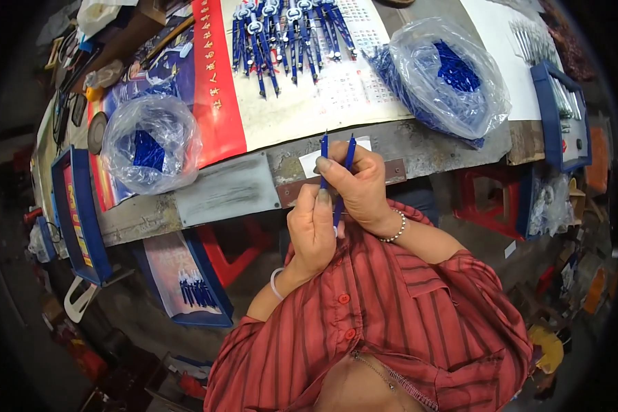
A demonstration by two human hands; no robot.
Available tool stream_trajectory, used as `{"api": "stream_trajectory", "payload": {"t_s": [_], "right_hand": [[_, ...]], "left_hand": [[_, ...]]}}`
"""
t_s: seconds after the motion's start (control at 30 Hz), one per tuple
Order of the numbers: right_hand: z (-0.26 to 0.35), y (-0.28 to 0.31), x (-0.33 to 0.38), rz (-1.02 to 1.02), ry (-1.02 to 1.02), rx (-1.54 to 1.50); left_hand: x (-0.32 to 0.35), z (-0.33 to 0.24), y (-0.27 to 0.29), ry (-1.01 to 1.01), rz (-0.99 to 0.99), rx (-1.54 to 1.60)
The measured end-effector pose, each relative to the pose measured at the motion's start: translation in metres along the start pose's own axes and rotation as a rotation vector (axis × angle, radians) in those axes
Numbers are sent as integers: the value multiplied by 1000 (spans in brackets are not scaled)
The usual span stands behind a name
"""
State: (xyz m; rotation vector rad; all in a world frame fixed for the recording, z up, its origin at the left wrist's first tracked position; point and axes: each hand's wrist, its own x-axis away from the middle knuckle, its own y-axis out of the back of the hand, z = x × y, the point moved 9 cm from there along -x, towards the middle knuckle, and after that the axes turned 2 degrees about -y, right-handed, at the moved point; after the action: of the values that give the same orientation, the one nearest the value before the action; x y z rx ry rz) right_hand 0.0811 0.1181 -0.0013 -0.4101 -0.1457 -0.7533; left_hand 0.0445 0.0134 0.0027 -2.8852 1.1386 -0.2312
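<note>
Close to the table's near edge, both hands are closed around a blue drawing compass (350,154), its two pointed legs aimed away from me and slightly apart. My right hand (365,191) pinches the legs around their middle, with the thumb against the left leg. Lower down, my left hand (312,228) grips near the hinge end, where a bit of white shows; the fingers cover most of that end. Farther back, several blue compasses with white heads (295,41) lie in a cluster on a printed sheet (275,117).
Clear plastic bags of blue parts stand left (178,130) and right (484,103). Blue trays flank the table, left (97,226) and right (549,123). Below the edge are a blue drawer (206,318) with compasses and red stools (233,264). A metal plate (226,189) lies along the near edge.
</note>
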Motion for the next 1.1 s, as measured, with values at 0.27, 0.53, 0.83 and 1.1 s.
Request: {"api": "stream_trajectory", "payload": {"t_s": [0.27,0.53,0.83,1.1], "right_hand": [[-5,6,-8,43,-106,-28],[4,23,-20,246,-55,7],[172,154,-55,-170,571,1188],[151,157,-83,-33,477,1717]], "left_hand": [[-5,5,-4,58,-35,72],[0,10,-14,160,28,126],[-14,-12,-5,106,61,300],[-13,-9,-17,158,137,339]]}}
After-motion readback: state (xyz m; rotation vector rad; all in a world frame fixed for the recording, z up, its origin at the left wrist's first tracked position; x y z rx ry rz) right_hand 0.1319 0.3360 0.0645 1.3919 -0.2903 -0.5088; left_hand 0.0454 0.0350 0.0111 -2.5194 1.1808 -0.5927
